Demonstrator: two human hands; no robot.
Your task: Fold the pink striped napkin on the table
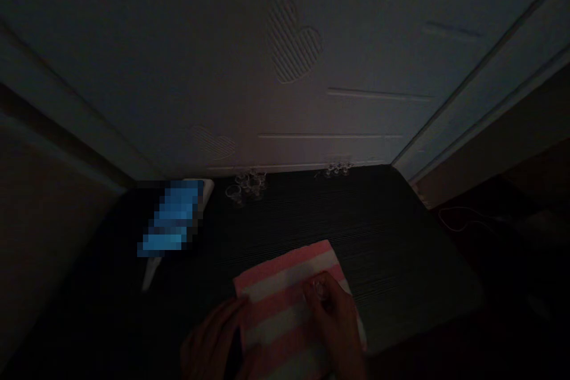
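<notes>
A pink-and-white striped cloth [289, 309] lies on the dark tabletop at the lower middle. Over its right part, my right hand [333, 320] pinches a small clear round piece [319, 290] between thumb and fingers; the dim light hides its exact kind. At the left edge of the cloth rests my left hand [214, 332], fingers stretched out, with a gap between them and the thumb. The fingertips touch the cloth's edge. Much of this hand is in shadow.
Small clear pieces [252, 183] stand in a cluster at the back of the dark table [392, 237]. Further right, several more clear pieces [338, 168] sit against the white panel [294, 107] with raised hearts. A device with a blurred blue screen [173, 214] is at left.
</notes>
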